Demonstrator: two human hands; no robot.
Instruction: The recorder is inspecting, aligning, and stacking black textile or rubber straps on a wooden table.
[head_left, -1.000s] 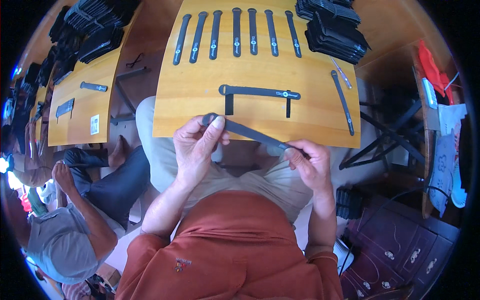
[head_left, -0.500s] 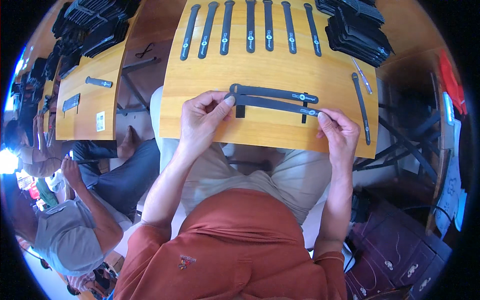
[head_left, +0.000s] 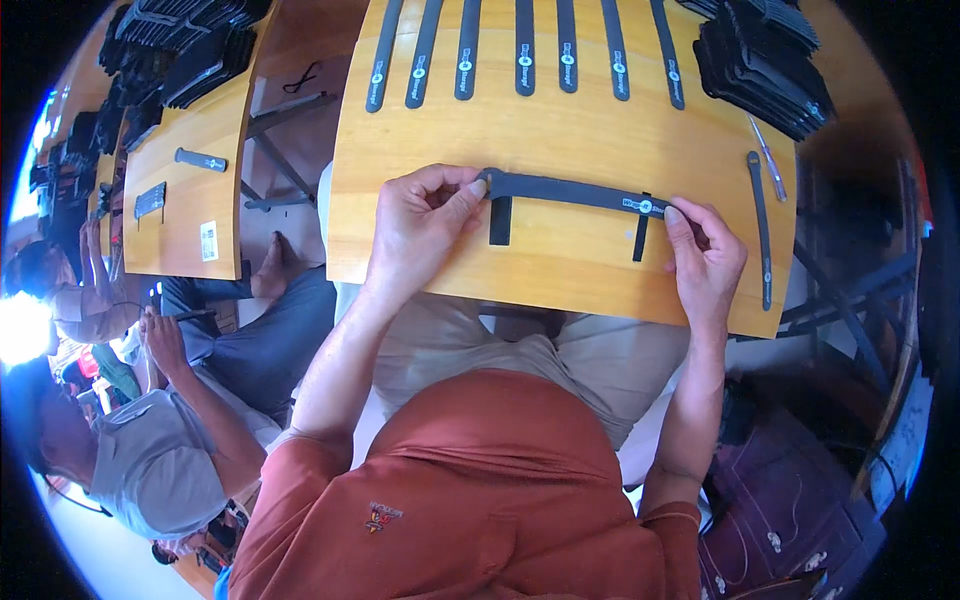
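the left hand pinches the dark grey strap by its rounded end, thumb against fingers; the right hand closes likewise on the opposite tip. the strap spans the table towards one o'clock, black strips showing on its six o'clock side. it looks light, soft, floppy, hardly fragile; fingertip holds at both ends suit it.

Co-worker in grey shirt seated left; white label on neighbouring table; dark cabinet lower right.
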